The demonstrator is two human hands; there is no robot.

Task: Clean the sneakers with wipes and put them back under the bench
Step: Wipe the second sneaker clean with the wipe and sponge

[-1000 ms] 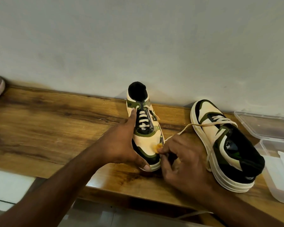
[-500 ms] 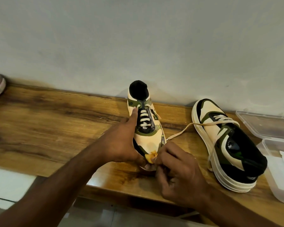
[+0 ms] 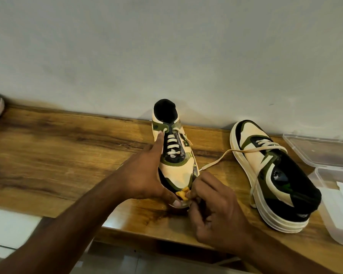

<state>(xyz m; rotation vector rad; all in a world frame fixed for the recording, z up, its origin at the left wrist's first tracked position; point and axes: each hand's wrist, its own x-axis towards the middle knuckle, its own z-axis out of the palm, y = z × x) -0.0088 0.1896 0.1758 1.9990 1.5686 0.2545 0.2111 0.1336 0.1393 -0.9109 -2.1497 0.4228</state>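
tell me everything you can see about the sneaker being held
The held sneaker is cream with olive green and black panels, a black lining, cream laces and a pale sole. It stands upright on the wooden bench, heel toward the wall, toe toward the person. The left hand grips its left side, forefinger reaching up near the top eyelets, thumb at the toe. The right hand pinches a small yellow-orange wipe against the toe. It looks like smooth synthetic leather.

A home entryway, by its look: a wooden bench [image 3: 67,151] against a plain wall [image 3: 166,56], sneakers [image 3: 265,175] on it.
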